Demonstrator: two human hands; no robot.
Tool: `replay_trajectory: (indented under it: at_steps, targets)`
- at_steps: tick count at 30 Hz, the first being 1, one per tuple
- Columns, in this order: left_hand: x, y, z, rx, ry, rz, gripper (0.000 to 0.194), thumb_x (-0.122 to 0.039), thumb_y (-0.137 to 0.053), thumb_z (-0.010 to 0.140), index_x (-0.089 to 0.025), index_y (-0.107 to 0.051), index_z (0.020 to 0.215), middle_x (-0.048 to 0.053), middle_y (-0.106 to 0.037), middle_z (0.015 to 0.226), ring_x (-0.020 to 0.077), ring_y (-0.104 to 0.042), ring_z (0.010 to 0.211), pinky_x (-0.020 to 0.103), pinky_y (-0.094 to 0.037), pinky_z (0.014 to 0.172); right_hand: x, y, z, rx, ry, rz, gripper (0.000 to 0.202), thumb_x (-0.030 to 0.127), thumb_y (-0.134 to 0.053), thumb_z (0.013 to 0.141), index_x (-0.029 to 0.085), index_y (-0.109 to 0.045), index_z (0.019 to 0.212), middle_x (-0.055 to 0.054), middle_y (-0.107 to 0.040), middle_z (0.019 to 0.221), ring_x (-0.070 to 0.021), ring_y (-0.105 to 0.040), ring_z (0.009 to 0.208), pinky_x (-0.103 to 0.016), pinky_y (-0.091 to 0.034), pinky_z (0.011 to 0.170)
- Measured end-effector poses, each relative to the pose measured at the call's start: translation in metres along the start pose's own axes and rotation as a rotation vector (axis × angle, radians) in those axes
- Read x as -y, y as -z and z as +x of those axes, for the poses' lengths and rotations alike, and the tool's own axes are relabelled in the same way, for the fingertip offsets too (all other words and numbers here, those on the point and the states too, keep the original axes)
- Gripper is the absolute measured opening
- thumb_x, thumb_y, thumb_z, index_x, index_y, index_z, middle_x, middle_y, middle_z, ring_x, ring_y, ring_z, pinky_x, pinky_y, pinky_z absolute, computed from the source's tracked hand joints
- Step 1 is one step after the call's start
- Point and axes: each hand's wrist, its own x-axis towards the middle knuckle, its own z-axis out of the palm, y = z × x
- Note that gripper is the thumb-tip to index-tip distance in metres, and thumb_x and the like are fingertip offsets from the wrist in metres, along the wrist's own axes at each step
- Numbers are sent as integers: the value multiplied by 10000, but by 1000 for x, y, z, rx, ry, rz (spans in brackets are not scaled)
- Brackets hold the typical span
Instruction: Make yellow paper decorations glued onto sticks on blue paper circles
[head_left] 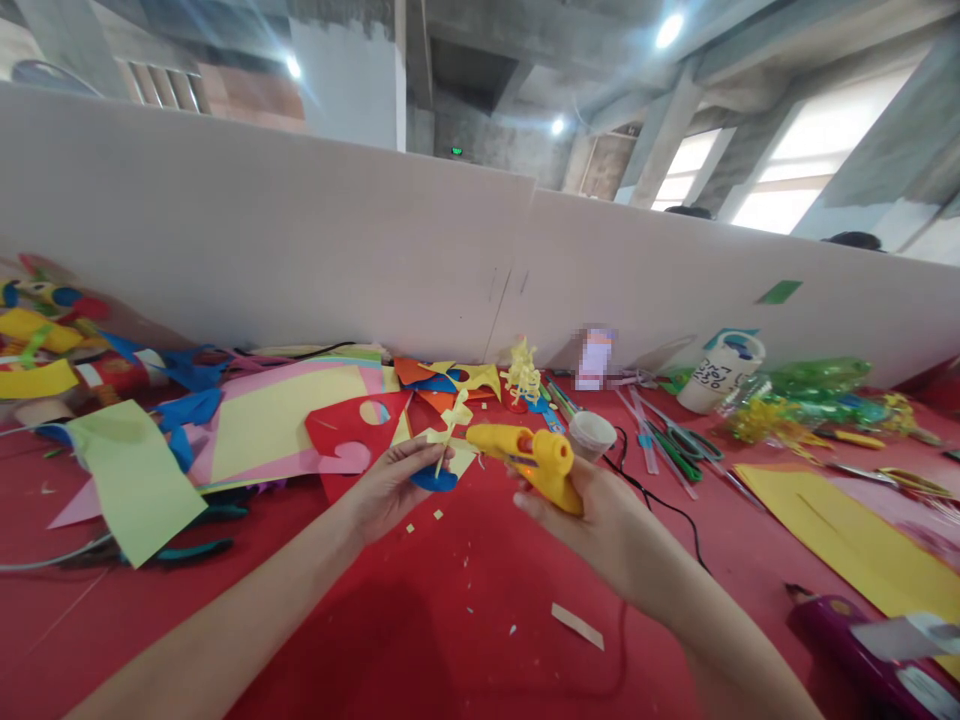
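My right hand (592, 500) is wrapped round a yellow hot glue gun (536, 460), its nozzle pointing left. Between the fingers of my left hand (390, 485) is a small yellow paper piece (451, 425) with a thin stem, standing on a blue paper disc (435, 480). The gun's tip is close to the yellow piece; whether they touch I cannot tell. Behind these stands a small red holder with curled yellow paper strips (523, 375). A red sheet with cut-outs (352, 430) lies just beyond my left hand.
Coloured paper sheets (292, 420) and pliers (195, 550) lie left. Rightward are a white cup (592, 433), a black cord (675, 510), scissors (682, 435), a white marked container (720, 375), yellow sheets (847, 530) and a purple tool (862, 640). A white partition (300, 250) rises behind.
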Motion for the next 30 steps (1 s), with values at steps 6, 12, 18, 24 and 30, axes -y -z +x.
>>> replay_trajectory:
  at_steps: [6, 12, 18, 24, 30]
  targets:
    - [0, -3, -2, 27, -5, 29, 83, -95, -720, 658, -127, -671, 717, 25, -704, 713, 112, -654, 673, 184, -529, 656, -2, -4, -1, 9, 77, -39, 210, 382, -511, 829, 190, -572, 886, -67, -636, 866, -214, -600, 795, -327, -477, 682]
    - [0, -6, -3, 52, 2, 69, 81, -101, -720, 660, -116, -685, 732, 22, -696, 685, 96, -637, 632, 165, -520, 626, -3, -8, -1, -3, 104, -51, 195, 379, -502, 833, 203, -569, 884, -65, -630, 890, -222, -596, 836, -335, -476, 703]
    - [0, -7, -3, 51, 0, 84, 79, -107, -718, 664, -120, -694, 738, 24, -695, 683, 98, -632, 631, 168, -520, 619, -3, -7, -3, 2, 91, -95, 180, 365, -517, 822, 208, -571, 891, -66, -624, 903, -232, -589, 853, -350, -470, 715]
    - [1, -7, -3, 35, 15, 88, 69, -93, -712, 662, -108, -702, 729, 32, -696, 668, 99, -633, 629, 160, -518, 615, -2, -8, -4, -28, 84, -103, 205, 359, -516, 823, 213, -573, 954, -80, -611, 950, -246, -570, 908, -375, -465, 758]
    - [1, -7, -4, 58, 8, 79, 64, -106, -729, 647, -98, -693, 699, 34, -696, 674, 102, -637, 631, 158, -524, 612, -2, -9, -6, -8, 53, -125, 245, 368, -501, 834, 208, -563, 1009, -89, -608, 996, -250, -563, 936, -395, -454, 800]
